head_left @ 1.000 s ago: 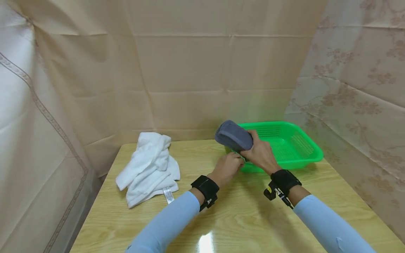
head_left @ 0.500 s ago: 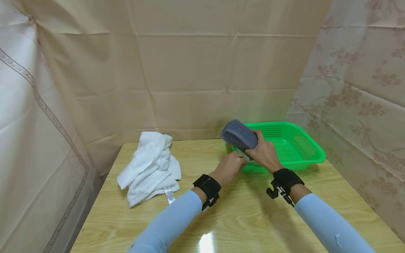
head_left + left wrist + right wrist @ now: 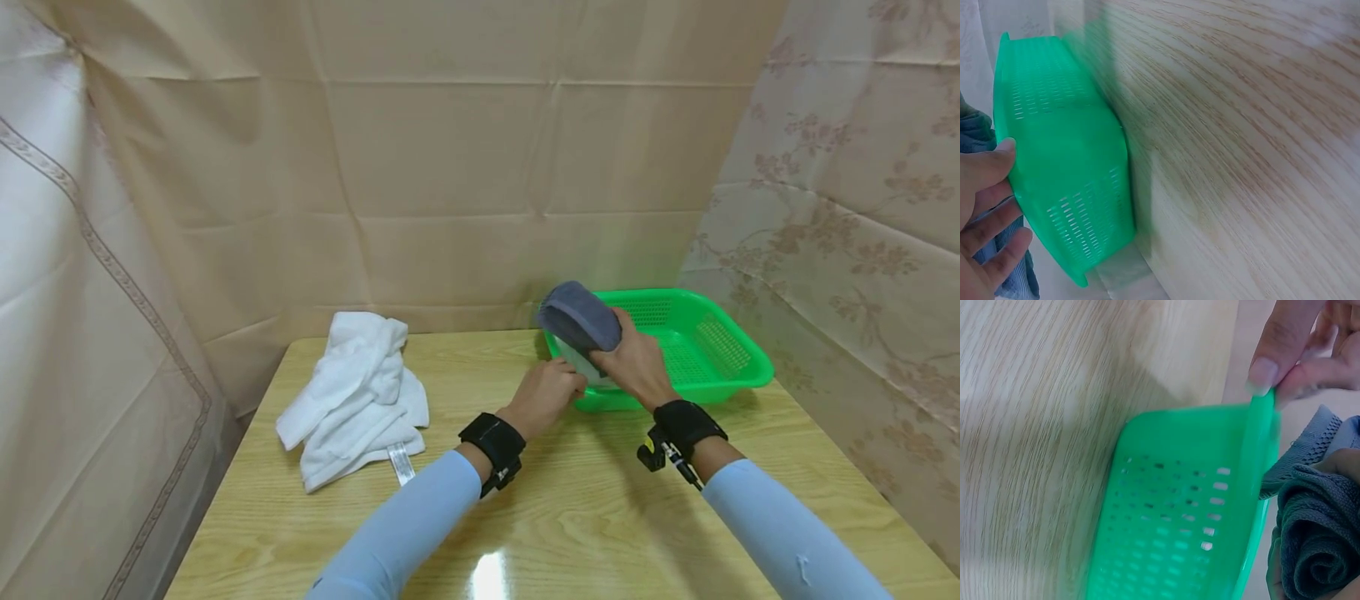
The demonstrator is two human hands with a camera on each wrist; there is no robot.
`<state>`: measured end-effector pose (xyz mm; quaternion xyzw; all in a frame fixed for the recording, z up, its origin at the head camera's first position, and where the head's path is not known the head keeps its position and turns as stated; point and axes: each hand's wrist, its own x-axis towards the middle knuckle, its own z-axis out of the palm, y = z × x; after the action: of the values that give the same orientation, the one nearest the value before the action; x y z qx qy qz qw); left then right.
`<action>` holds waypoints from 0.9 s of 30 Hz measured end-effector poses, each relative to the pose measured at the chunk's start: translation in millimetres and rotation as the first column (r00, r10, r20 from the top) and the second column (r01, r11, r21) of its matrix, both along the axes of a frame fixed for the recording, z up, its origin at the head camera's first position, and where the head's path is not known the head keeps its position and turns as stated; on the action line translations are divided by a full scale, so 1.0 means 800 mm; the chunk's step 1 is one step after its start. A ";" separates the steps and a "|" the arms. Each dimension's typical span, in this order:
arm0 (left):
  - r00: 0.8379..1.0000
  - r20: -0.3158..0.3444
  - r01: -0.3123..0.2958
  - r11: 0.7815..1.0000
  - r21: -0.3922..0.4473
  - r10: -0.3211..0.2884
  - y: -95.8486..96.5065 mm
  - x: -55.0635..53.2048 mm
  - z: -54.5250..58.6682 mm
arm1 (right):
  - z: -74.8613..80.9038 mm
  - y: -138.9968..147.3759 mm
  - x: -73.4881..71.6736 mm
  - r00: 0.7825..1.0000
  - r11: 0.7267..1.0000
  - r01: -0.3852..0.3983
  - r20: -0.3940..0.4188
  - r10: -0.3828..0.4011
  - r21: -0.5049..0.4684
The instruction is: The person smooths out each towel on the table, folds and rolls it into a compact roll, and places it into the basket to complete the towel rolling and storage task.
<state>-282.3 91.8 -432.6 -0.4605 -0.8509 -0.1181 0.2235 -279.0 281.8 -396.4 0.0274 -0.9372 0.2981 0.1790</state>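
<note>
A tightly rolled grey towel [image 3: 579, 317] is gripped in my right hand [image 3: 633, 358] over the left end of the green plastic basket [image 3: 697, 379]. The right wrist view shows the towel's spiral end [image 3: 1322, 562] close beside the basket wall, with fingers wrapped round the roll. My left hand [image 3: 545, 392] is at the basket's near-left corner. In the left wrist view its thumb [image 3: 1004, 150] lies on the outside of the basket rim, its other fingers on the inner side, pinching it. The towel's folds show behind those fingers.
A crumpled white towel [image 3: 363, 392] with a label [image 3: 401, 462] lies on the left of the wooden table [image 3: 555, 517]. A beige cloth [image 3: 450, 167] hangs behind the table, and a flower-patterned cloth [image 3: 862, 233] hangs along its right side.
My right hand has shifted the rolled grey towel slightly right, farther over the basket. More of the basket's left end now shows below the towel. My left hand has stayed at the rim.
</note>
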 end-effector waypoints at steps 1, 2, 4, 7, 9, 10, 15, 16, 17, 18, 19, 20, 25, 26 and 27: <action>1.000 -0.004 -0.004 1.000 -0.002 0.004 0.000 0.000 0.001 | 0.000 0.001 0.000 1.000 1.000 0.003 -0.005 -0.003 0.000; 1.000 -0.004 -0.008 1.000 -0.002 0.008 0.000 0.000 0.001 | -0.001 0.003 0.000 1.000 1.000 0.008 -0.008 -0.008 -0.001; 1.000 -0.002 -0.016 1.000 -0.002 0.016 0.000 0.001 0.002 | -0.002 0.008 0.000 1.000 1.000 0.012 -0.010 -0.012 -0.007; 1.000 -0.002 -0.019 1.000 0.008 0.019 0.000 0.001 0.002 | -0.005 0.016 -0.002 1.000 1.000 0.028 -0.007 -0.028 -0.011; 1.000 -0.001 -0.017 1.000 0.016 0.017 0.000 0.002 0.002 | -0.007 0.021 -0.003 0.999 0.999 0.034 -0.013 -0.034 -0.011; 1.000 -0.004 -0.015 1.000 0.021 0.015 0.000 0.002 0.002 | -0.008 0.023 -0.003 0.999 0.999 0.038 -0.019 -0.038 -0.013; 1.000 -0.016 -0.015 0.999 0.040 0.016 0.000 0.002 0.001 | -0.007 0.028 -0.003 0.997 0.999 0.047 -0.052 -0.048 -0.022; 1.000 -0.018 -0.015 0.999 0.041 0.016 0.000 0.001 0.001 | -0.007 0.029 -0.003 0.997 0.999 0.049 -0.053 -0.050 -0.022; 1.000 -0.019 -0.017 0.999 0.039 0.017 0.000 0.001 0.000 | -0.008 0.030 -0.002 0.997 0.998 0.051 -0.054 -0.052 -0.022; 1.000 -0.023 -0.019 0.999 0.036 0.020 0.000 0.000 -0.001 | -0.008 0.031 -0.002 0.997 0.998 0.053 -0.054 -0.054 -0.020; 0.999 -0.029 -0.022 0.999 0.031 0.022 0.000 0.000 -0.002 | -0.008 0.032 -0.002 0.997 0.998 0.054 -0.053 -0.055 -0.021; 0.999 -0.030 -0.021 0.999 0.029 0.022 0.001 0.000 -0.003 | -0.009 0.033 -0.002 0.997 0.998 0.055 -0.051 -0.056 -0.022; 0.999 -0.046 -0.026 0.999 0.028 0.028 0.000 0.002 -0.002 | -0.008 0.039 -0.001 0.996 0.997 0.072 -0.042 -0.074 -0.038; 0.998 -0.047 -0.028 0.999 0.029 0.029 0.000 0.002 -0.002 | -0.007 0.041 -0.002 0.996 0.996 0.078 -0.041 -0.080 -0.037; 0.998 -0.052 -0.032 0.999 0.029 0.033 0.000 0.002 -0.002 | -0.007 0.042 -0.002 0.995 0.996 0.087 -0.042 -0.088 -0.036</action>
<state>-280.7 92.0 -433.9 -0.4463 -0.8504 -0.1143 0.2542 -280.6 315.5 -401.8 -0.0103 -0.9282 0.3052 0.2125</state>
